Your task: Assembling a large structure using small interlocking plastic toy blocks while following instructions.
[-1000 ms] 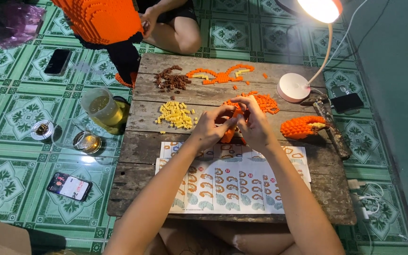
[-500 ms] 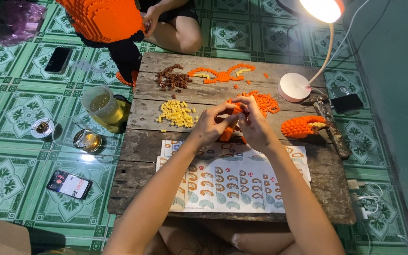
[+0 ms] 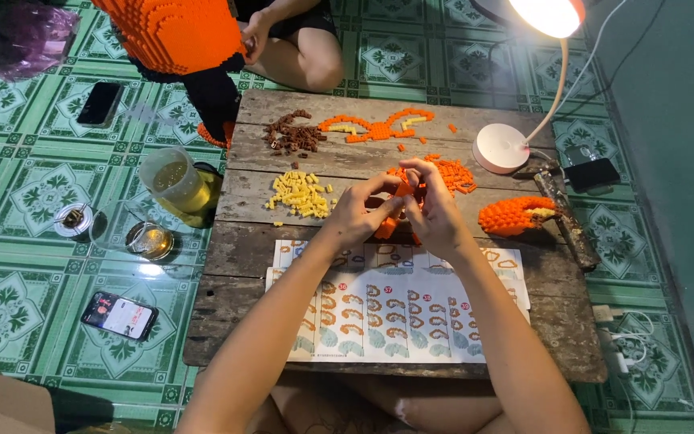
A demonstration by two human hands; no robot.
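Head view shows us both hands over the wooden table (image 3: 283, 265). Our left hand (image 3: 359, 217) and right hand (image 3: 435, 213) are closed together around a small orange brick piece (image 3: 387, 227), fingers pinching it from both sides, just above the instruction sheet (image 3: 395, 313). Behind the hands lies a pile of orange bricks (image 3: 451, 173). To the left we see yellow bricks (image 3: 299, 194), farther away brown bricks (image 3: 292, 137). A white lamp base (image 3: 501, 149) stands at the right.
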